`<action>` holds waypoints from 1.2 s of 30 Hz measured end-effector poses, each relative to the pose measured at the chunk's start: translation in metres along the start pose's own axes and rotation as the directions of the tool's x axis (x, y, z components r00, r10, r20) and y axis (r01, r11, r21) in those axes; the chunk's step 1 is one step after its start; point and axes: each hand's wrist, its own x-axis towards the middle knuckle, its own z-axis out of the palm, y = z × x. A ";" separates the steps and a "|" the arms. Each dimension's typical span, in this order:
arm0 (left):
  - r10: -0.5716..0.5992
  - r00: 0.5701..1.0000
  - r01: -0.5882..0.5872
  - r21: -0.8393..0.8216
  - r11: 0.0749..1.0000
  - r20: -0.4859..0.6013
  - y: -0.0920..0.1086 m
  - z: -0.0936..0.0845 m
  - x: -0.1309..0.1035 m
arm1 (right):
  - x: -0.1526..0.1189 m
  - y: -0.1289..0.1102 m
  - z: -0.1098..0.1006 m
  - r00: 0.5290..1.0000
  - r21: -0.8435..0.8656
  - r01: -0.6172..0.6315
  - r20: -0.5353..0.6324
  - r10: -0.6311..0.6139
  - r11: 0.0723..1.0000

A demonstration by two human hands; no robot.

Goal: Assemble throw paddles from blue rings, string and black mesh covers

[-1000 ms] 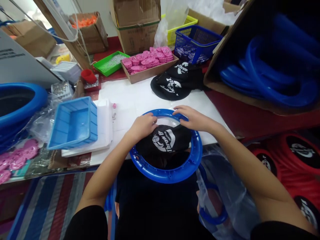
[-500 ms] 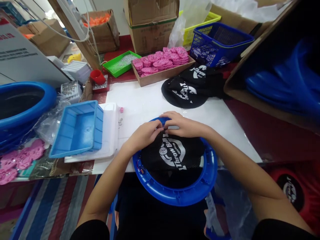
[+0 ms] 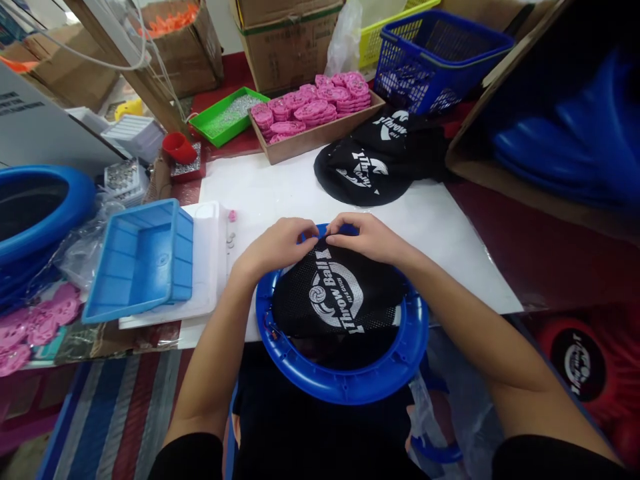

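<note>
A blue plastic ring (image 3: pixel 350 383) lies at the near edge of the white table sheet (image 3: pixel 280 193), half over my lap. A black mesh net (image 3: pixel 335 293) with a white "Throw Ball" print is spread inside the ring. My left hand (image 3: pixel 277 247) and my right hand (image 3: pixel 367 239) meet at the ring's far rim, fingers pinched on the net's edge there. The fingertips almost touch each other.
A light blue tray (image 3: pixel 140 257) sits left on a white board. Further back lie more black nets (image 3: pixel 373 167), a box of pink discs (image 3: pixel 313 113), a green tray (image 3: pixel 225 117), a blue basket (image 3: pixel 435 57). Blue rings fill a carton (image 3: pixel 565 133) at right; red rings (image 3: pixel 580 360) lie below.
My hands moved from apart on the ring's far rim to close together at its middle. The net is now spread flatter across the ring.
</note>
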 end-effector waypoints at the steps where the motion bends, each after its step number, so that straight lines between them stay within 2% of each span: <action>1: -0.008 1.000 0.008 -0.022 1.000 0.017 -0.001 0.000 0.003 | 0.000 0.000 0.000 1.000 -0.016 -0.004 -0.015 0.004 1.000; 5: -0.052 0.999 0.053 -0.124 0.991 0.008 -0.008 0.005 0.009 | -0.001 0.001 0.001 0.997 -0.033 0.015 -0.069 -0.018 0.999; 11: 0.017 1.000 -0.019 -0.118 0.993 -0.019 -0.011 0.011 0.003 | -0.004 -0.003 0.002 0.995 -0.068 0.046 -0.087 -0.052 0.997; 19: -0.087 0.991 0.062 -0.231 0.971 -0.103 -0.011 0.018 0.006 | -0.009 -0.004 -0.005 0.988 -0.282 0.088 -0.101 -0.121 0.955; 23: -0.100 0.985 0.071 -0.199 0.977 -0.141 -0.010 0.025 0.008 | -0.010 0.000 -0.005 0.986 -0.369 0.097 -0.093 -0.140 0.924; 27: -0.111 0.976 0.084 -0.149 0.985 -0.188 -0.010 0.027 0.008 | -0.009 0.002 -0.001 0.983 -0.390 0.091 -0.111 -0.145 0.916; 31: -0.115 0.971 0.079 -0.170 0.982 -0.210 -0.013 0.028 0.007 | -0.007 0.004 0.004 0.982 -0.408 0.079 -0.123 -0.141 0.910; 36: -0.065 0.970 0.035 -0.127 0.991 -0.236 -0.013 0.031 0.009 | -0.004 0.009 0.004 0.981 -0.410 0.052 -0.148 -0.123 0.911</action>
